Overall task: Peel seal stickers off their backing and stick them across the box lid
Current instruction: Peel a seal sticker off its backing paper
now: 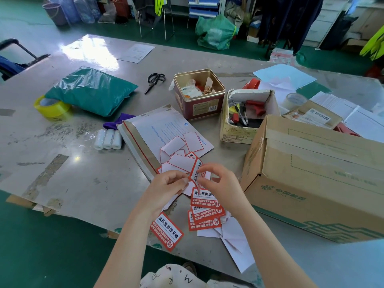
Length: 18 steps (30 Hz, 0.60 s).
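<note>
Fingertips of both hands meet on one seal sticker (196,172), held up just above the table (83,163): the left hand (166,189) pinches its lower left edge, and the right hand (220,183) has thumb and forefinger curled at the edge beside it, seemingly working the printed face from its backing, though whether it has lifted yet is too small to tell. That sticker stands nearly on end, its long axis running up and slightly right. The cardboard box (311,173) it is meant for lies just to the right, closer to the right hand, its taped lid seam (324,142) running away to the far right. So the carry looks short and rightward, with nothing standing between. Empty backings (178,150) are heaped on an envelope (158,129) beyond the hands, and unpeeled stickers (205,213) lie below them. Farther back sit a tin (199,94), scissors (154,81) and a yellow tape roll (53,109).
</note>
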Tool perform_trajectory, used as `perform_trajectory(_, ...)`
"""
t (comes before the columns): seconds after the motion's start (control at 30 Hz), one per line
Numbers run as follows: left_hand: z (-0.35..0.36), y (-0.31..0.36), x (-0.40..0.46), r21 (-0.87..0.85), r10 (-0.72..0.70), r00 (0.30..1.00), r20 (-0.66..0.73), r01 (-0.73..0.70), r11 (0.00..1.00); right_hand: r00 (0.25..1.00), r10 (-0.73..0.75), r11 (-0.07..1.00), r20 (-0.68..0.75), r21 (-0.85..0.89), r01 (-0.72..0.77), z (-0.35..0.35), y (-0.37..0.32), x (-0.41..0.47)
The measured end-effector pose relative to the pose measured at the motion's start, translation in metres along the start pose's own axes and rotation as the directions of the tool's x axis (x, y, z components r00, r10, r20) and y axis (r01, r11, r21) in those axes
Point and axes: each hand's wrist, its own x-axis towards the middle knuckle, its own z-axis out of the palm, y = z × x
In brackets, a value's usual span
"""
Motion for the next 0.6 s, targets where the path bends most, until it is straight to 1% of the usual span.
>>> perform_trajectory(0.13, 0.0009, 0.0000, -0.0005, 0.028, 0.027, 1.000, -0.005, -0.027, 0.999, 0.997, -0.038, 0.999, 0.060, -0.018, 0.039, 0.0007, -0.0038, -0.0027)
perform_trajectory(0.43, 0.0026, -0.0005, -0.0032, 0.059, 0.055, 0.998, -0.016, -0.054, 0.997, 0.996, -0.047, 0.998, 0.070, -0.031, 0.050, 0.0009, -0.0033, -0.0042)
perform_trajectory(0.6, 0.0069, 0.0021, -0.0045, 0.068, 0.077, 0.997, -0.019, -0.075, 0.995, 0.998, -0.026, 0.999, 0.053, -0.040, 0.028, -0.0001, -0.0042, -0.0057)
